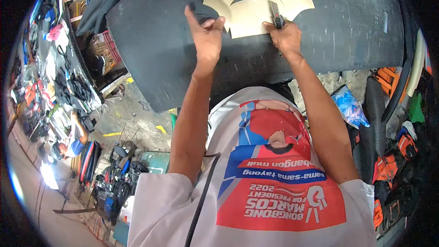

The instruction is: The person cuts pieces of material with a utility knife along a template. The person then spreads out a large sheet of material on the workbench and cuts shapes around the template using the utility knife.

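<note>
A cream sheet (249,20), like thin card with curved cut edges and a slit, lies on the dark worktop (155,59). My right hand (288,39) is closed around a utility knife (276,16), its far end over the sheet. The thumb rests near the sheet's front edge. My left hand (208,41) is at the sheet's left end, with index finger and thumb spread apart and nothing seen in it. Whether its thumb touches the sheet I cannot tell. A dark shape behind that hand is blurred.
Dark cloth (98,11) hangs at the worktop's far left. A blue plastic bag (350,105) and orange items (386,171) lie on the right. Cluttered shelving (68,73) stands on the left, where another person (73,146) is near it.
</note>
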Available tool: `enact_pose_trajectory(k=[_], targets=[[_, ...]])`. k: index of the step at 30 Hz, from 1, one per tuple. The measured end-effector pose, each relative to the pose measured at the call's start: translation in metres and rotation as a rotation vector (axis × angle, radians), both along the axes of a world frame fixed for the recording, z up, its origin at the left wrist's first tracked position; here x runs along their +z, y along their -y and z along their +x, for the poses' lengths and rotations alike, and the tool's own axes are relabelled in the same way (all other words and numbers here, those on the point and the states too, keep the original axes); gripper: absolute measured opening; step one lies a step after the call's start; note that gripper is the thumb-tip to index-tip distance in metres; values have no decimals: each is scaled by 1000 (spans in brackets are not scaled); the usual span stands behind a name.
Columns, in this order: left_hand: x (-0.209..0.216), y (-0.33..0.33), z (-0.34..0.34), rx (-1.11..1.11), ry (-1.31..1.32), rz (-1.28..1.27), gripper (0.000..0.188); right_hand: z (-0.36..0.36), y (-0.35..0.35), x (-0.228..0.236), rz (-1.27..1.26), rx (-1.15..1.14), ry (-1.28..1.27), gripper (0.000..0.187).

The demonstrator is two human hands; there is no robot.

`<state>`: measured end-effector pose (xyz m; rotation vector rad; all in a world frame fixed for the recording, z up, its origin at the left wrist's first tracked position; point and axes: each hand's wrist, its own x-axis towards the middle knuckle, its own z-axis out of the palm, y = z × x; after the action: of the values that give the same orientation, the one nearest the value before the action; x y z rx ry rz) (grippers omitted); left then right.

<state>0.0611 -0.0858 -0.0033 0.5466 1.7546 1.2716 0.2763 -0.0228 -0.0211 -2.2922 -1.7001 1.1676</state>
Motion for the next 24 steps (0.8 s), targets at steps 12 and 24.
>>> enact_pose_trajectory(k=[12, 24], targets=[[-20, 5, -15, 66, 457, 70, 48, 2, -3, 1, -85, -10, -21, 53], [-20, 0, -12, 21, 394, -6, 10, 1, -4, 3, -91, -6, -9, 53]])
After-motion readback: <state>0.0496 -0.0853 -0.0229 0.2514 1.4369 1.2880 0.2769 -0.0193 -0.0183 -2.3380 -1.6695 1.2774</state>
